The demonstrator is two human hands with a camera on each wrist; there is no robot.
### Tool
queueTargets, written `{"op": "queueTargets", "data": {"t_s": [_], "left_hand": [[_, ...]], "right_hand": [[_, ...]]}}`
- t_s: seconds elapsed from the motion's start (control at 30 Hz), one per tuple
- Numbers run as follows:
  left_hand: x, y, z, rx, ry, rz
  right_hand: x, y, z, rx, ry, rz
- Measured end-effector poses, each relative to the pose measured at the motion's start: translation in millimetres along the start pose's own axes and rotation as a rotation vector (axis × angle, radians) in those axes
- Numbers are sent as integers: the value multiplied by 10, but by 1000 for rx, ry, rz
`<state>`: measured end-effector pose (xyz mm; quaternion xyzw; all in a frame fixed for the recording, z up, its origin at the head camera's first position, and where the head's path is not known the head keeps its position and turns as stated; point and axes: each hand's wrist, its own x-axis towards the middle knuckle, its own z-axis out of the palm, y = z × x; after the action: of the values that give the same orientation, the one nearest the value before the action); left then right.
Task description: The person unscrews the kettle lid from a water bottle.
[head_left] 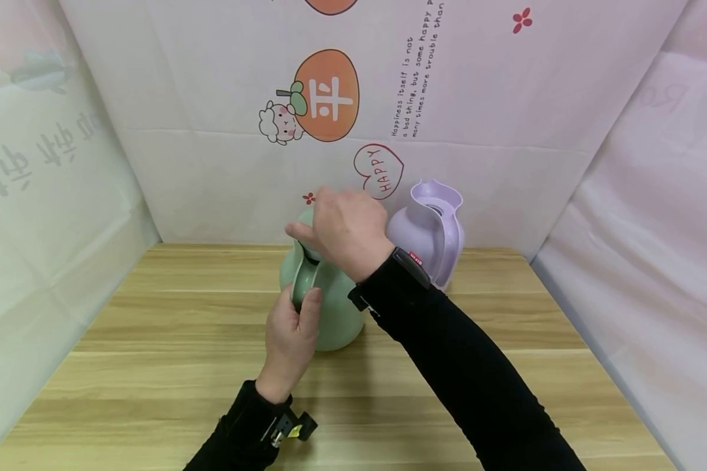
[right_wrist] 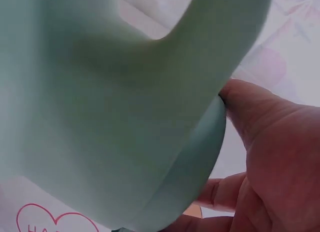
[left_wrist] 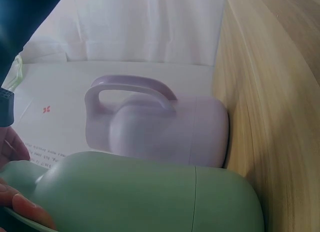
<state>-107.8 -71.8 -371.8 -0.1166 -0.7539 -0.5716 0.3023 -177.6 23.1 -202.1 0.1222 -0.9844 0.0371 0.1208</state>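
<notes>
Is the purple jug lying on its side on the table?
No, the rounded lilac plastic jug stands upright on the wooden table, behind the green one.

Bright, even, soft light (wrist close-ups blurred), faint shadows

Pale green jug (head_left: 330, 314); lilac jug (head_left: 427, 229); light striped wooden table (head_left: 153, 366); black sleeves (head_left: 465, 366); white cartoon-printed backdrop (head_left: 330, 98)

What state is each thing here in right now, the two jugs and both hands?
Pale green round plastic jug: upright on the wooden table, top covered by a hand.
Lilac round plastic jug: upright behind it, untouched, lid off or open cannot be told.
Left hand: grip closed round the green jug's handle.
Right hand: fingers curled over the green jug's top.
</notes>
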Motion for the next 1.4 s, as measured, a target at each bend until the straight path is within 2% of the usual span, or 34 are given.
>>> {"op": "queueTargets", "data": {"t_s": [0.13, 0.33, 0.77, 1.0, 1.17, 1.4], "left_hand": [[-2, 10, 0, -1, -3, 0], [-1, 4, -5, 2, -4, -5], [5, -7, -9, 1, -7, 8], [4, -1, -8, 4, -12, 10], [3, -1, -7, 2, -11, 12], [0, 2, -9, 1, -8, 13]], "right_hand": [[2, 8, 15, -10, -4, 1], [27, 24, 14, -10, -29, -50], [64, 101, 19, 25, -65, -260], [88, 125, 53, 82, -53, -323], [97, 132, 77, 82, -48, -338], [115, 145, 106, 129, -10, -394]]}}
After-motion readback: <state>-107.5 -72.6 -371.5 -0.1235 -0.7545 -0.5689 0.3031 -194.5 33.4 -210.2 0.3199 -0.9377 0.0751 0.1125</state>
